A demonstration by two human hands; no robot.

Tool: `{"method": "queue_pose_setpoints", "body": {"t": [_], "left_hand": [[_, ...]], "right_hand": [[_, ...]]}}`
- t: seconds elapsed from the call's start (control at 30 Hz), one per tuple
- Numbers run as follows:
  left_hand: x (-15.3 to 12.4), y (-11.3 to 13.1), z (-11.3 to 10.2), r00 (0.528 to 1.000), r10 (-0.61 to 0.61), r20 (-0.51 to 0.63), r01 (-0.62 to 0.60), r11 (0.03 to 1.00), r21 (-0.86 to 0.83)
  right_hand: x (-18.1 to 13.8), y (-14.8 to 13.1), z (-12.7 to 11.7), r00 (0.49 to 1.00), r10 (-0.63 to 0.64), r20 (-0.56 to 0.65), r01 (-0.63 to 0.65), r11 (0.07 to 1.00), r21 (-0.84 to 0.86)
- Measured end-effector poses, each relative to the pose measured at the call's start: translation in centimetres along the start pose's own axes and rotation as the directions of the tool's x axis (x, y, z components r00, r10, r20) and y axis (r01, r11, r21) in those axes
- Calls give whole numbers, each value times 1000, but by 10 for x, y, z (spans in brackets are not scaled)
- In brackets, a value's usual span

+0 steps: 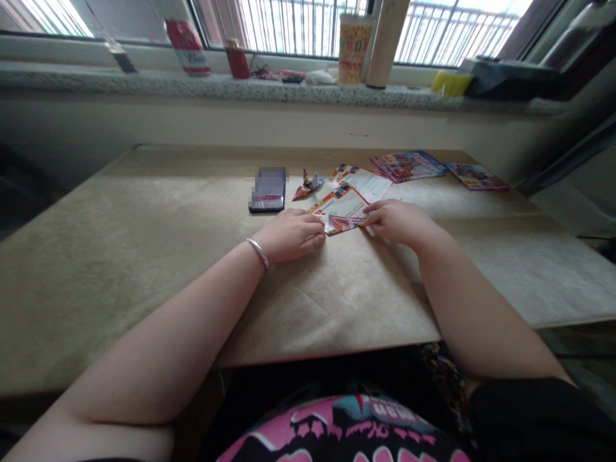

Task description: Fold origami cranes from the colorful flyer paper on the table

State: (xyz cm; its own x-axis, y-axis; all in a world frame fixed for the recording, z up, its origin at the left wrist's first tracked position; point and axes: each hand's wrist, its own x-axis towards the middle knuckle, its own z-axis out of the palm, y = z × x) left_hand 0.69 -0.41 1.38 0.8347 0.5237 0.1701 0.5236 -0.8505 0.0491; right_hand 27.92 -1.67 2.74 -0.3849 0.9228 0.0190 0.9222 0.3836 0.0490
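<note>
A printed sheet of paper, white with an orange and coloured border, lies on the table in front of me. Its near edge is folded over, showing a pinkish printed strip. My left hand, with a silver bangle on the wrist, has its fingers closed on the sheet's near left corner. At the near right corner, my right hand pinches the folded edge between thumb and fingers. Just beyond the sheet lies another similar printed sheet. A small folded paper boat shape sits behind my left hand.
A phone lies left of the folded paper. Colourful printed leaflets are stacked at the back right, with another pile beside them. On the windowsill stand a red and white can, a patterned cup and a yellow item.
</note>
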Motion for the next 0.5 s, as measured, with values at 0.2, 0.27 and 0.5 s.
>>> {"method": "queue_pose_setpoints", "body": {"t": [0.2, 0.27, 0.5], "left_hand": [[0, 3, 1, 997, -26, -77, 31, 997, 66], [0, 3, 3, 994, -28, -103, 35, 997, 67], [0, 7, 10, 997, 6, -73, -3, 999, 47]], "right_hand": [[4, -9, 1, 998, -65, 14, 65, 998, 25], [5, -15, 1, 998, -60, 9, 60, 998, 11], [4, -34, 2, 984, -163, -77, 172, 977, 125]]}}
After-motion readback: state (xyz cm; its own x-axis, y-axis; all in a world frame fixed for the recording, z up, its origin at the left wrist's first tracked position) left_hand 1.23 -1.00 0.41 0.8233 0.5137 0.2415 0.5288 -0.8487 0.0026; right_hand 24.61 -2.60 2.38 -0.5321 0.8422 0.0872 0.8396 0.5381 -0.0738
